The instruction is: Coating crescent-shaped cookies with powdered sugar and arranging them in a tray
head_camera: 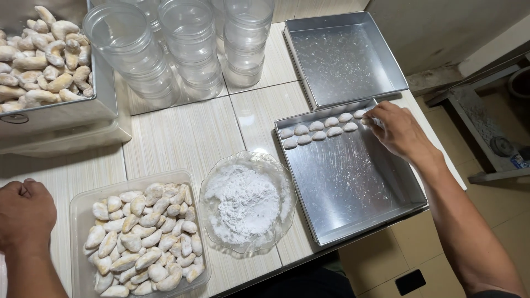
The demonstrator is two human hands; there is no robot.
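The right hand (398,131) reaches into the far right corner of a metal baking tray (353,193), fingers curled down and pinched on a sugar-dusted cookie (365,120) at the end of the rows. Two short rows of coated cookies (319,130) lie along the tray's far edge, touching one another; the rest of the tray floor shows only powder streaks. Beyond it sits a second metal tray (345,58), just beside the first. To the left of the near tray stands a glass bowl of powdered sugar (247,203), and left of that a clear plastic tub of crescent cookies (141,240). The left hand (25,215) rests in a closed fist on the tabletop (182,138) near the tub, holding nothing that can be seen. Farther back stand stacked clear round jars (187,44) and another tray heaped with cookies (41,55).
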